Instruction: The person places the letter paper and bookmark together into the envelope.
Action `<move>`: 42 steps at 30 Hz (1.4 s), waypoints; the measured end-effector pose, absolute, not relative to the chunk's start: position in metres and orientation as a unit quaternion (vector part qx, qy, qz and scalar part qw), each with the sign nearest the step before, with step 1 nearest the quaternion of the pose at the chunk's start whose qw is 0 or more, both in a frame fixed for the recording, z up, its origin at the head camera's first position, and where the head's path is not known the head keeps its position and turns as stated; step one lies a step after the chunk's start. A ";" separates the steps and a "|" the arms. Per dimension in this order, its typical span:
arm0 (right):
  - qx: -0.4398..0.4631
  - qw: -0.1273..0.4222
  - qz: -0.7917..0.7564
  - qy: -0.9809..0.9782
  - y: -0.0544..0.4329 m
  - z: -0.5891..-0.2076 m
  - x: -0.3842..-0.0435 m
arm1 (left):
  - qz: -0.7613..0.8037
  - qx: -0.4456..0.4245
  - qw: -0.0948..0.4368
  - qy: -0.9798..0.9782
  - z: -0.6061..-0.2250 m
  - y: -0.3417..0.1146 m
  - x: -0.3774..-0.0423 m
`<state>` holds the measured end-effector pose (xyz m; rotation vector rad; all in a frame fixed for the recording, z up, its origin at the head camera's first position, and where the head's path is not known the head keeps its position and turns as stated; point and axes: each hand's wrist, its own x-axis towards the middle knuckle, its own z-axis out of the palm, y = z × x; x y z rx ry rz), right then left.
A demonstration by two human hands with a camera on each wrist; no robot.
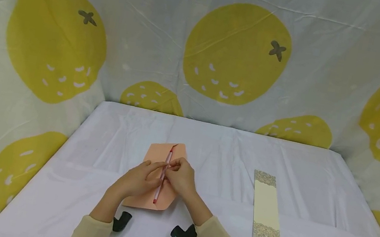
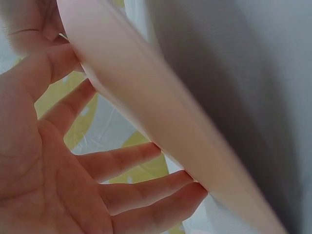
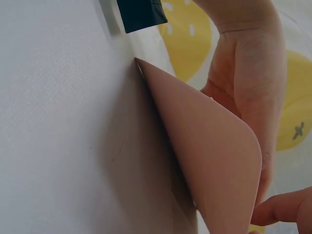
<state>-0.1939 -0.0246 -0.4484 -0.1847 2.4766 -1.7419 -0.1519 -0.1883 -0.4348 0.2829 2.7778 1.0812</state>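
Note:
A peach-coloured envelope (image 1: 154,152) lies on the white cloth in front of me, its long side running away from me. Along it runs a thin white strip with red ends (image 1: 157,193). My left hand (image 1: 136,178) rests over the envelope's near left part. In the left wrist view, the left hand's fingers (image 2: 129,158) are spread, fingertips against the envelope (image 2: 141,97). My right hand (image 1: 181,178) pinches at the middle of the strip between thumb and fingers. In the right wrist view, the rounded flap (image 3: 209,141) stands up, with the right hand (image 3: 287,212) at its lower edge.
To the right lies a long cream card (image 1: 267,205) with gold lace-patterned ends. Dark wrist devices (image 1: 122,221) sit beneath both wrists. A lemon-printed curtain (image 1: 149,44) encloses the white-covered table (image 1: 222,153) at the back and sides.

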 end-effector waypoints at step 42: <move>0.021 0.002 -0.539 0.842 0.151 -0.414 -0.166 | 0.343 0.101 0.092 0.929 -0.432 -0.184 -0.147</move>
